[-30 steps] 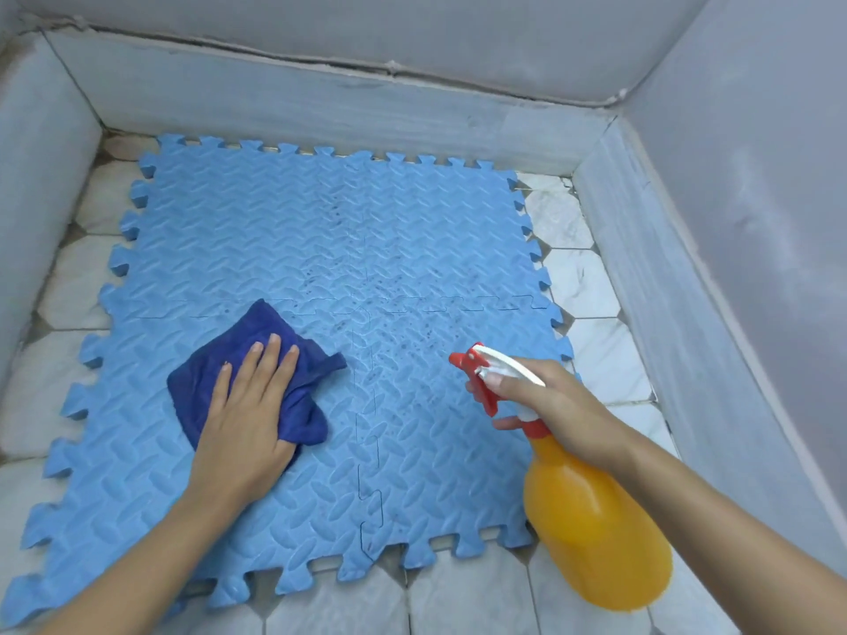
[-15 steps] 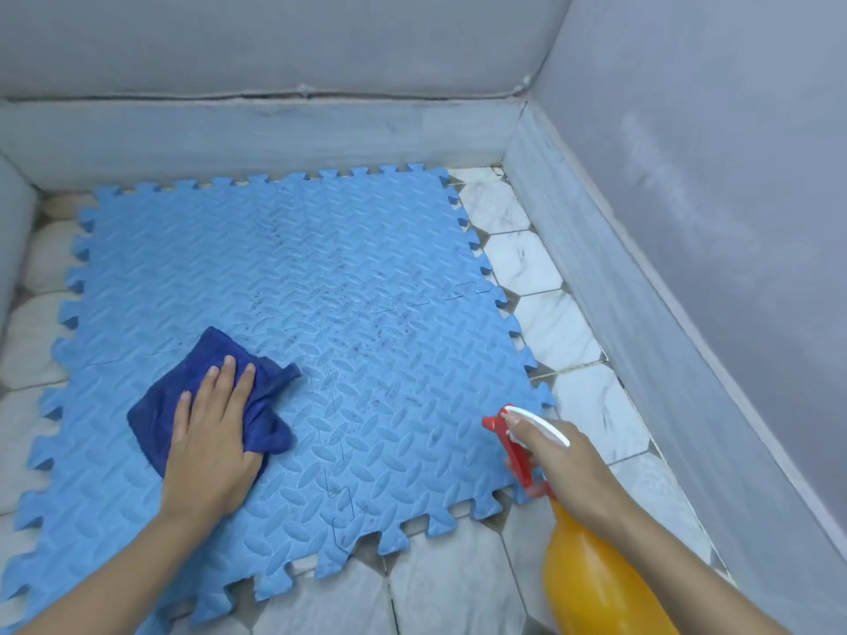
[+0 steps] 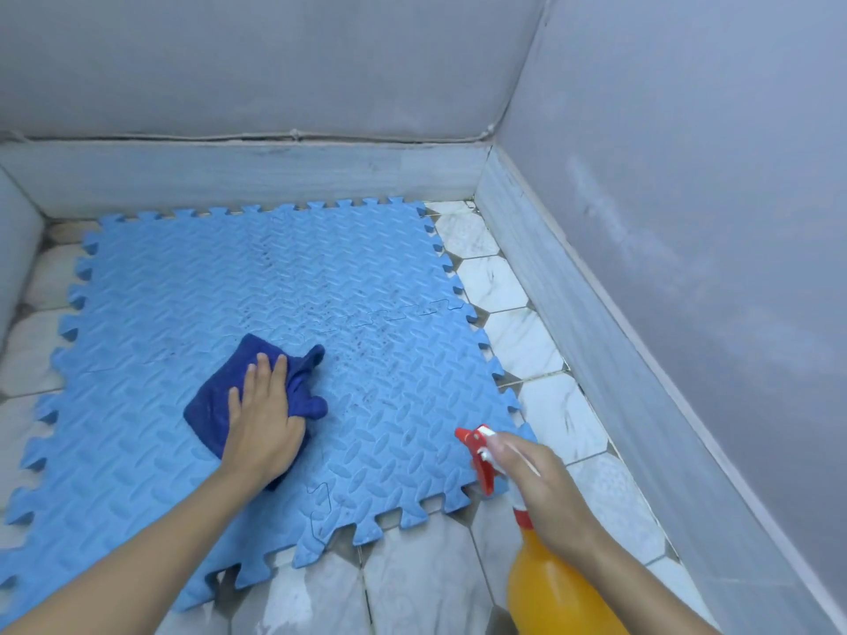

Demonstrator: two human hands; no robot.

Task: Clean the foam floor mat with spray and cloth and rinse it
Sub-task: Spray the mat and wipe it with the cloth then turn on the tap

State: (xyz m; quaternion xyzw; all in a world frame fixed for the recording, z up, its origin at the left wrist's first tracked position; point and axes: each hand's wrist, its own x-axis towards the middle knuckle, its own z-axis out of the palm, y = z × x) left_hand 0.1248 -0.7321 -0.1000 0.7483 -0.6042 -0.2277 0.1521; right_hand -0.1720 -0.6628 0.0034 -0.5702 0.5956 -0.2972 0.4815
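A light blue foam mat [image 3: 174, 295] of interlocking tiles lies flat on the tiled floor, with dark speckled dirt across its middle and right part. My left hand [image 3: 263, 423] presses flat on a crumpled dark blue cloth [image 3: 215, 401] near the mat's centre. My right hand [image 3: 536, 478] grips the neck of an orange spray bottle [image 3: 554, 588] with a red and white trigger head [image 3: 479, 451]. The nozzle points left over the mat's near right corner. The bottle's base is cut off by the frame's bottom edge.
White hexagonal floor tiles [image 3: 536, 346] show to the right of and in front of the mat. A low grey ledge [image 3: 256, 176] runs along the back and a grey wall with a skirting [image 3: 641, 350] closes the right side.
My left hand has slid the cloth to the right, toward the mat's centre. The view has kept turning right, and the spray bottle stays at the mat's near right corner.
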